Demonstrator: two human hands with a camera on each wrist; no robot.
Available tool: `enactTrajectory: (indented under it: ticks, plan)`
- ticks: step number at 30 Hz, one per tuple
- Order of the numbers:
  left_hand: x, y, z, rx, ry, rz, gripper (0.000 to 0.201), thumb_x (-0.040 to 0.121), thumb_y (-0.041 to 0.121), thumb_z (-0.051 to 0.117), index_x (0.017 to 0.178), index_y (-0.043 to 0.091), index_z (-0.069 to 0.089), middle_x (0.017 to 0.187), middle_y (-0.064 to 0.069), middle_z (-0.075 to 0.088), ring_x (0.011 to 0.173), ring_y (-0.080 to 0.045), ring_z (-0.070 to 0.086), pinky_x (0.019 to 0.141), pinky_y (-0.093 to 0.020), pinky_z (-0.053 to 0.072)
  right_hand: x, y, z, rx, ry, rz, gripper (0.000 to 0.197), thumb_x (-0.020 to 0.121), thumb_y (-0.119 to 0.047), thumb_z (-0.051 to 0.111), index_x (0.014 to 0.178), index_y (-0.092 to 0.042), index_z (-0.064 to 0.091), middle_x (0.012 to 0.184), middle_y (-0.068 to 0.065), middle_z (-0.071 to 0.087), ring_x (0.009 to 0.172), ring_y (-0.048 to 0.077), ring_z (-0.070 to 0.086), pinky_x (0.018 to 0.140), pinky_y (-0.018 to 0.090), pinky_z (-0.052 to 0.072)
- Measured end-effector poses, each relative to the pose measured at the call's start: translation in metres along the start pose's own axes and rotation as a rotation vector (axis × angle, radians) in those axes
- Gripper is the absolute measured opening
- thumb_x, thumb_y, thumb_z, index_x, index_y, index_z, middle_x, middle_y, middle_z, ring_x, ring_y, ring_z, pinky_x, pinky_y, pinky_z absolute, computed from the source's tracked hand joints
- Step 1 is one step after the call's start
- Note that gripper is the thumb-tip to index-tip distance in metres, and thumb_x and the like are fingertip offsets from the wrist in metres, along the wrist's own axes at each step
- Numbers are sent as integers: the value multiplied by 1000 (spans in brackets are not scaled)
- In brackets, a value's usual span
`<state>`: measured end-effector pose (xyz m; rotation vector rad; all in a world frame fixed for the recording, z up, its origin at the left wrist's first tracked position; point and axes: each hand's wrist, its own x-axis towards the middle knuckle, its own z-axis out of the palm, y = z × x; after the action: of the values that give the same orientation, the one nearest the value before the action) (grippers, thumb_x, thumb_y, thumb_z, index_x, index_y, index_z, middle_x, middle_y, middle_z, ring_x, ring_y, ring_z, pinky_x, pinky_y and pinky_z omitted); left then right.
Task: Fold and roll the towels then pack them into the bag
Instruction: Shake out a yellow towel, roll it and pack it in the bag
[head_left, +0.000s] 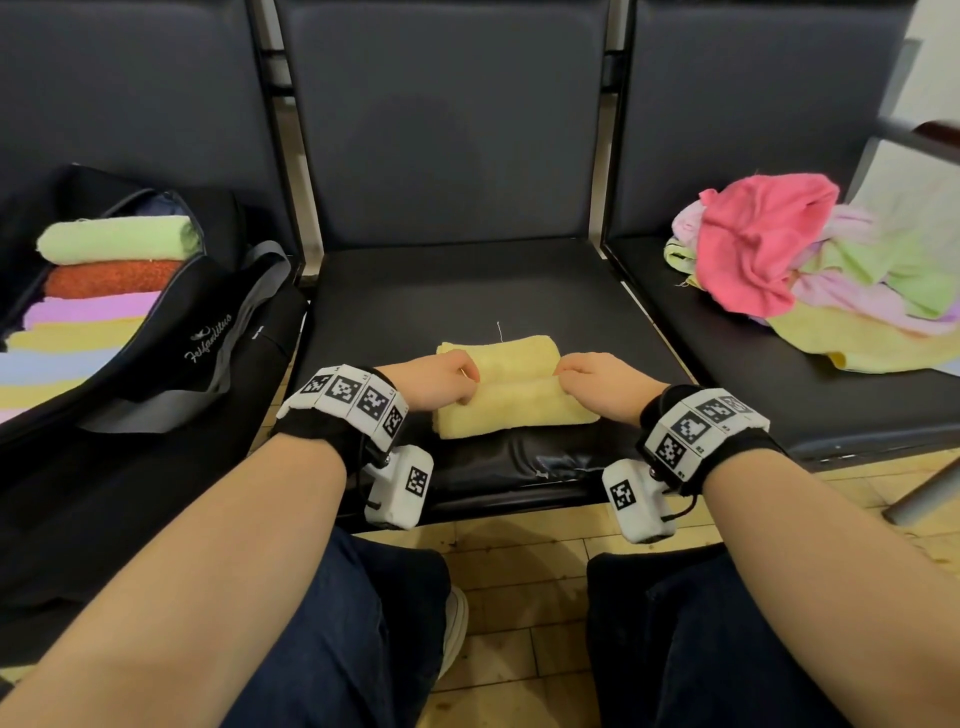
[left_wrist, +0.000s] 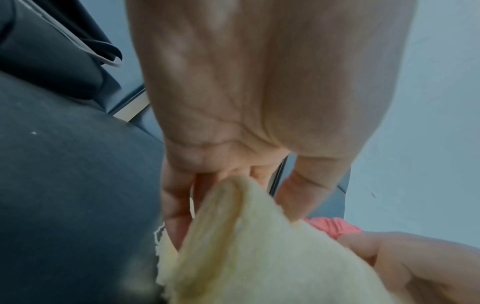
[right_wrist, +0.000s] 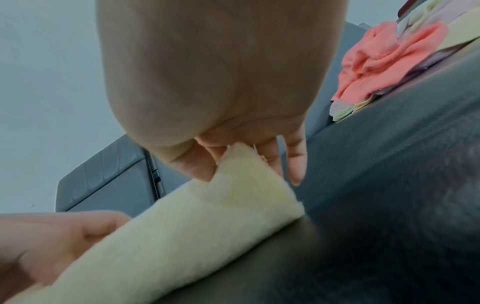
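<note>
A pale yellow towel (head_left: 511, 387) lies folded on the middle black seat (head_left: 467, 291), its near part turned into a roll. My left hand (head_left: 441, 382) pinches the roll's left end and my right hand (head_left: 602, 382) pinches its right end. In the left wrist view the left hand (left_wrist: 233, 185) has thumb and fingers around the towel (left_wrist: 233, 257). In the right wrist view the right hand (right_wrist: 233, 160) pinches the towel (right_wrist: 194, 226) edge. The open black bag (head_left: 171, 353) on the left seat holds several rolled towels (head_left: 119, 239).
A loose heap of unfolded towels (head_left: 779, 260), pink on top, sits on the right seat. The bag's grey strap (head_left: 228, 353) hangs over its side toward the middle seat. My knees and a wooden floor (head_left: 519, 571) lie below the seat's front edge.
</note>
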<state>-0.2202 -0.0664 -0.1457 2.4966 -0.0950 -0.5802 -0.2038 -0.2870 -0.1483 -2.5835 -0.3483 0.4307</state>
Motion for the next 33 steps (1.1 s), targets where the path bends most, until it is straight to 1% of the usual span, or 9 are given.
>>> enactTrajectory:
  ticks: [4,6,10,14,17,20,23,28,33]
  plan:
    - [3,2,3,-49,12,-27,21,93,15,43,114,14,47,90,0,47,75,-13,44,60,-23,39,2,1,-1,-35,-30,58,21,98,-27,34,105,-15,49,108,6,56,103,27,53,93,40,43]
    - [4,2,4,-29,6,-36,16,93,18,46,109,18,47,98,-3,51,77,-15,47,63,-24,41,2,1,-1,-64,-39,69,19,95,-28,41,103,-15,52,107,5,58,102,25,54,93,41,45]
    - [6,-1,7,106,57,-10,14,90,24,53,103,21,49,111,-2,53,94,-20,53,82,-33,45,5,7,-2,-149,56,-3,21,87,-25,55,108,-19,53,109,-3,52,104,21,51,98,39,39]
    - [5,-7,3,127,179,182,12,89,12,56,92,23,51,103,3,46,93,-16,47,82,-28,41,5,6,-1,-239,197,-263,16,84,-10,56,90,-24,59,87,-11,46,91,16,48,97,40,38]
    - [3,-7,2,157,144,222,17,92,10,51,85,26,56,98,4,53,87,-16,50,80,-24,41,0,1,-2,-250,154,-261,25,87,-8,49,90,-21,70,81,-13,52,85,16,54,91,34,46]
    - [0,-5,1,166,104,162,6,90,23,58,94,27,57,92,10,53,86,-13,53,78,-23,43,-4,-1,-4,-239,72,-160,27,85,-23,57,109,-23,69,105,-7,61,103,18,58,92,31,47]
    - [0,-10,0,200,42,73,40,77,41,73,110,28,54,109,8,52,98,-16,55,90,-31,47,-4,0,-2,-276,-48,-93,47,77,-34,67,124,-27,59,120,-5,57,111,20,56,94,34,47]
    - [6,-15,1,312,24,36,57,73,30,78,122,31,47,124,3,46,113,-25,48,100,-41,42,-3,2,1,-229,-73,-153,45,83,-2,57,127,-14,53,124,6,56,115,25,53,96,31,41]
    - [7,-16,0,257,33,65,51,84,19,69,129,24,46,124,6,49,107,-17,51,92,-28,44,4,6,4,-240,-32,-159,40,85,-10,58,121,-17,41,112,4,54,101,25,54,78,30,38]
